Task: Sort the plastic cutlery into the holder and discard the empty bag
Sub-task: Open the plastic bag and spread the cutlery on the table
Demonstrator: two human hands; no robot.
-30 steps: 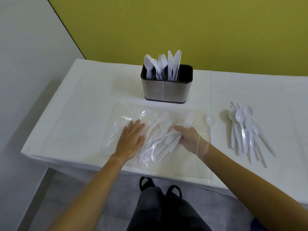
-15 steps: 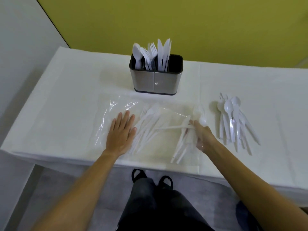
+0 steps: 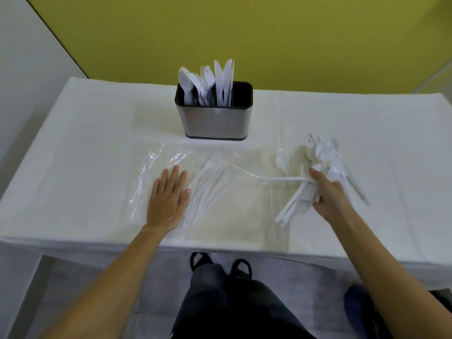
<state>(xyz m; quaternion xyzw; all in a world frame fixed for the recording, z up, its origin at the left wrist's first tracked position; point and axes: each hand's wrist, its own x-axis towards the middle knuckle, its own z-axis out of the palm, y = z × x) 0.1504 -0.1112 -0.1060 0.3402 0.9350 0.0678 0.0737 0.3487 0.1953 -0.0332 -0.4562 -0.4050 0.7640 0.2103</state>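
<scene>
1. Because the bag (image 3: 156,162) is clear and is lying flat on white cloth, its edges are proving hard to trace. Only creases and glints are showing where it is spreading.
2. The left hand (image 3: 168,200) is pressing flat on the bag, fingers straight and slightly spread, gripping nothing. Its palm is hiding the plastic beneath.
3. Just to its right, a heap of forks and knives (image 3: 208,184) is lying inside the bag, white on white, so single pieces are blurring together.
4. The right hand (image 3: 327,194) is curling its fingers around a bundle of cutlery (image 3: 296,204) at the bag's right end. Handles are sticking out towards the near table edge and one piece is pointing left. Whether the bundle is inside the plastic cannot be told.
5. A pile of spoons (image 3: 325,150) is lying just behind that hand, partly covered by it, and where the held pieces are ending and the pile is beginning is unclear.
6. One lone spoon (image 3: 281,162) is lying between the heap and the pile.
7. The holder (image 3: 214,121) is standing upright at the far middle, with spoons, forks and knives rising from it. Its right end is too dark to read.
8. The table (image 3: 85,133) is wearing a white cloth. A yellow wall (image 3: 244,33) is running behind it, a grey wall (image 3: 24,57) is closing the left, and grey floor (image 3: 73,277) is showing below.
</scene>
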